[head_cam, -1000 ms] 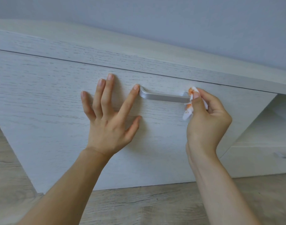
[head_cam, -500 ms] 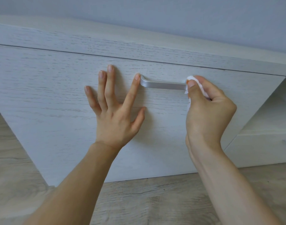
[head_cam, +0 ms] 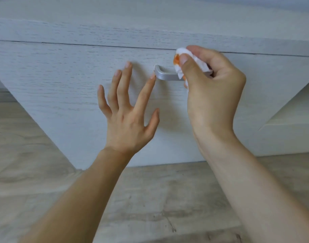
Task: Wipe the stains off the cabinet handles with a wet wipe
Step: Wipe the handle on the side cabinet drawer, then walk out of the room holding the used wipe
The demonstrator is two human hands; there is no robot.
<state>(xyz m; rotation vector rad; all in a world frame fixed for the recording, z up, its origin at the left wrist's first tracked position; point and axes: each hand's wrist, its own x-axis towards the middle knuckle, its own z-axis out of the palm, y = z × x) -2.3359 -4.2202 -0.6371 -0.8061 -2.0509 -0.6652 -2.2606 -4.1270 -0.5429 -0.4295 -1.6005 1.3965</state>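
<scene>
Orange smears on the wet wipe [head_cam: 190, 64] suggest stain is coming off; the bare stretch of handle [head_cam: 165, 75] left of the thumb looks clean, the rest is hidden under the fingers. Right hand [head_cam: 211, 90] pinches the wipe around the handle, wrist below. Left hand [head_cam: 127, 118] lies flat on the drawer front [head_cam: 62, 81], fingers spread, index tip touching the handle's end

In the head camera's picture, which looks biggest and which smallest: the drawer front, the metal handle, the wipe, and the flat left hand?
1. Drawer front, by far the largest.
2. Left hand, though it is nearer the camera.
3 and 4. Metal handle and wipe: unsure, since the right hand hides part of each.
</scene>
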